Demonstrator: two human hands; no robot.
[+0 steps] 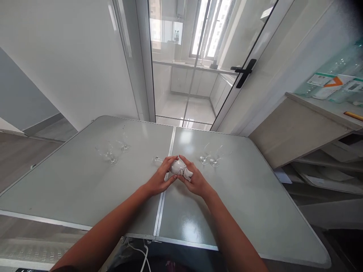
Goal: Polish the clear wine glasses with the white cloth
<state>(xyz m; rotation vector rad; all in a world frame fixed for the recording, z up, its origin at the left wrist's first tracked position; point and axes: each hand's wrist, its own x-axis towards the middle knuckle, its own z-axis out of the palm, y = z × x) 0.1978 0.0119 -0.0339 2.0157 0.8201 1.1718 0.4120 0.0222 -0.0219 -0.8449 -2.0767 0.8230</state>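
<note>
A clear stemmed wine glass lies sideways in my hands above the table's middle seam, its round foot pointing left. My left hand is closed around the bowl near the stem. At the rim end, my right hand grips a crumpled white cloth, part of which shows white inside the bowl. Both hands' fingertips nearly meet over the glass. Beyond my right hand, two stemmed glasses stand close together, one glass left of the other glass.
More clear glasses stand at the left of the grey-green table; their outlines are faint. A glass door with a black handle is behind the table. Shelves with plastic bottles adjoin the right side. White cables hang at the front edge.
</note>
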